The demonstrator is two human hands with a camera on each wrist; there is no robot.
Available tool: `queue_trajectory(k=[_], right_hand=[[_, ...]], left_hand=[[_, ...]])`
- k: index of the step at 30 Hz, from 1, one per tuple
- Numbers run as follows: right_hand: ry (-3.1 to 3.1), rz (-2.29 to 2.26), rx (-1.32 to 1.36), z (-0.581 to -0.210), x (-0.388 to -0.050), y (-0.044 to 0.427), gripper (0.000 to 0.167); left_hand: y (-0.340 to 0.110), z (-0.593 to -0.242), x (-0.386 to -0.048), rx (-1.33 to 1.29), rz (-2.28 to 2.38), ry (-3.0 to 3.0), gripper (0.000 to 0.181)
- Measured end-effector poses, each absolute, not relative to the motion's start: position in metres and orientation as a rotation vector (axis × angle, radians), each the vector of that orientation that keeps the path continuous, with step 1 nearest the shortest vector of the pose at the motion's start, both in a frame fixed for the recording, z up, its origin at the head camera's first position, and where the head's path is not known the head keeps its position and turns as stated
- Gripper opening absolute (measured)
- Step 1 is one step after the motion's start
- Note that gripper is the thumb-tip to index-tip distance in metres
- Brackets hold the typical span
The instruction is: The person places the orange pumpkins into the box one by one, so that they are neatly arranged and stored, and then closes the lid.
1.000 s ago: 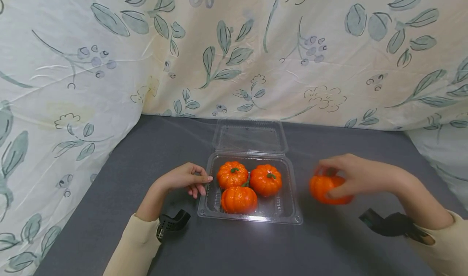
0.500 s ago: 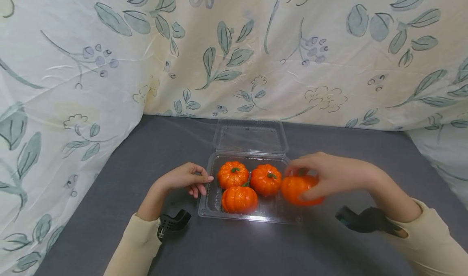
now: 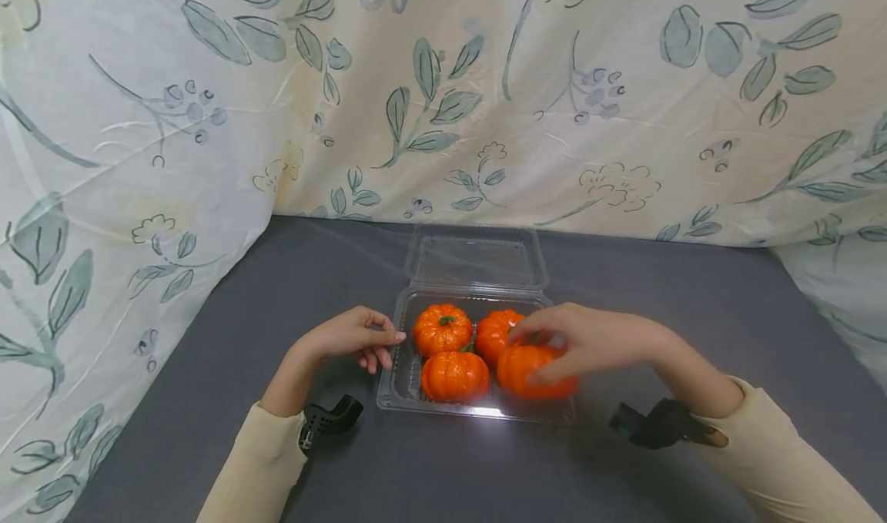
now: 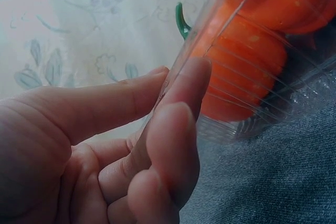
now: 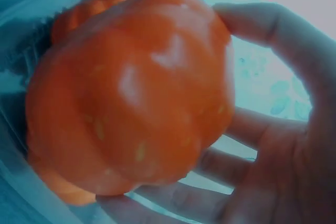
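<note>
A clear plastic clamshell container lies with its lid folded back. My left hand pinches its left rim between thumb and fingers, as the left wrist view shows. Inside sit small orange toy pumpkins: one back left, one front left and one back right, partly covered by my other hand. My right hand grips another orange pumpkin over the container's front right part. In the right wrist view that pumpkin fills the space between thumb and fingers.
The transparent lid lies toward the back of the dark grey table. A floral cloth hangs behind the table and along its sides. Each wrist wears a black camera mount, such as the left one.
My right hand has carried its pumpkin leftward from the table at the right to over the container. My left hand has stayed on the rim.
</note>
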State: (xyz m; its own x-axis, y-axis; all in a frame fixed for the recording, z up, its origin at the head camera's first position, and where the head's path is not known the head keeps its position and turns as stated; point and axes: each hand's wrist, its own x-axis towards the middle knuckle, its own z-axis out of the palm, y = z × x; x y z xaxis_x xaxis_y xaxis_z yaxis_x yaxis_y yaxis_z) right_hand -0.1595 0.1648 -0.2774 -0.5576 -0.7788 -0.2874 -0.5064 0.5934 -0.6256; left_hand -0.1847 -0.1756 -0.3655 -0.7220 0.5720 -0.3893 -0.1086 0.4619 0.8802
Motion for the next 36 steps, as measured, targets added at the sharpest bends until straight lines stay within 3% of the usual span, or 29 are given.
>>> queue_trajectory(k=[19,36], right_hand=[[2.245,-0.717,-1.054,-0.304,-0.16,0.168,0.031],[2.491,-0.761,-1.121,-0.322,-0.143,0.168,0.039]], left_hand=[[-0.17,-0.368,-0.179,0.373,1.31,2.042,0.029],[-0.168,-0.37,-0.172,0.363,1.318,2.043,0.029]])
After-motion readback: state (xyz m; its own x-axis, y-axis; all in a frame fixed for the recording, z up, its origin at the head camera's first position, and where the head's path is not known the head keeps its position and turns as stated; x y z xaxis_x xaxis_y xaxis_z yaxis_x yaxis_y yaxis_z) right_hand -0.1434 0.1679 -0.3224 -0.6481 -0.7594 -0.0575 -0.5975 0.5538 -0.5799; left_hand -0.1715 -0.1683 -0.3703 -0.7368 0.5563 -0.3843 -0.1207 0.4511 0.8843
